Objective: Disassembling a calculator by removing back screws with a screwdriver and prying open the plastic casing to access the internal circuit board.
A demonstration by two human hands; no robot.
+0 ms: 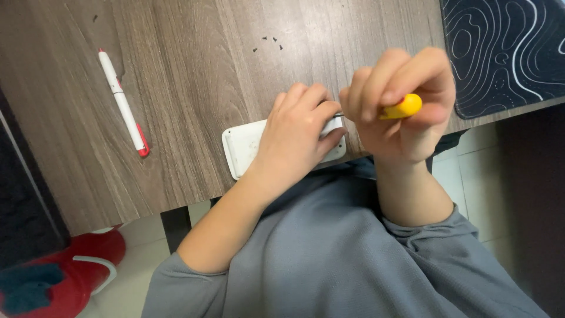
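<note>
- Left hand [297, 132], centre of the frame, is pressed flat over one small white box-shaped device [247, 147], fingers curled down over its right end — clamped on it, pinning it to the wooden table [194, 76] so it can't slide, I'd say.
- The device lies just at the table's near edge, its left end poking out bare from under the palm.
- Right hand [400, 103], right of centre, is fisted tight around one yellow-handled screwdriver [403, 107]; only the rounded butt of the handle shows past the fingers.
- A thin metal shaft runs left from that fist towards the device's right end; the tip itself is hidden behind the left fingers, so I can't tell where it sits.
- The grip looks set for twisting: handle buried in the palm, the other hand bracing close by, the two hands almost touching.
- Upper left of the frame: one white pen with a red end [123, 103], lying slantwise, well apart from the hands.
- Top centre: a few tiny dark specks [268, 43], maybe five; too small to say what they are.
- Upper right corner: one black mat with white contour lines [500, 53].
- Lower left, down on the floor: one red object [82, 265], partly out of view.
</note>
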